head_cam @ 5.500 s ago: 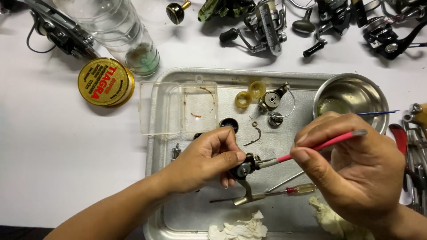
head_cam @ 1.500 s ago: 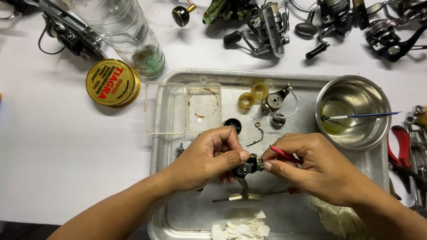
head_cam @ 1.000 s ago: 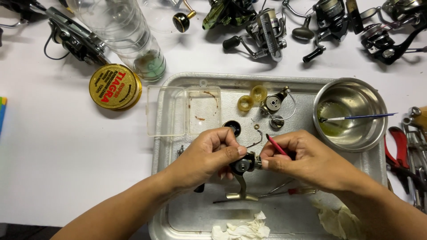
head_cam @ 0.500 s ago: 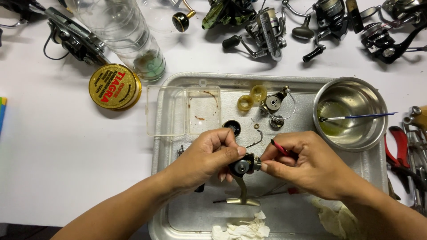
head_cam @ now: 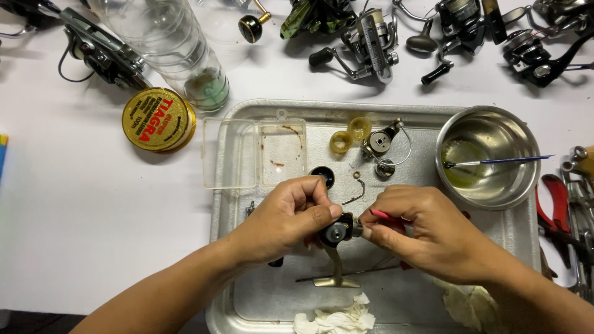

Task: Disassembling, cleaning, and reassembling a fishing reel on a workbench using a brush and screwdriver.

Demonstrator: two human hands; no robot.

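Left hand (head_cam: 281, 219) fingers pinch one black reel body (head_cam: 337, 231) over the metal tray (head_cam: 247, 297). Right hand (head_cam: 427, 232) fingers pinch one red tool (head_cam: 387, 215) touching it. Tray: two yellow rings (head_cam: 349, 135), one steel bowl (head_cam: 489, 154), one brush (head_cam: 501, 162).

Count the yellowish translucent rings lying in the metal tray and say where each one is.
2. Both rings lie side by side in the metal tray, right of the clear plastic box: one ring lower left, the other upper right. Hands may hide more.
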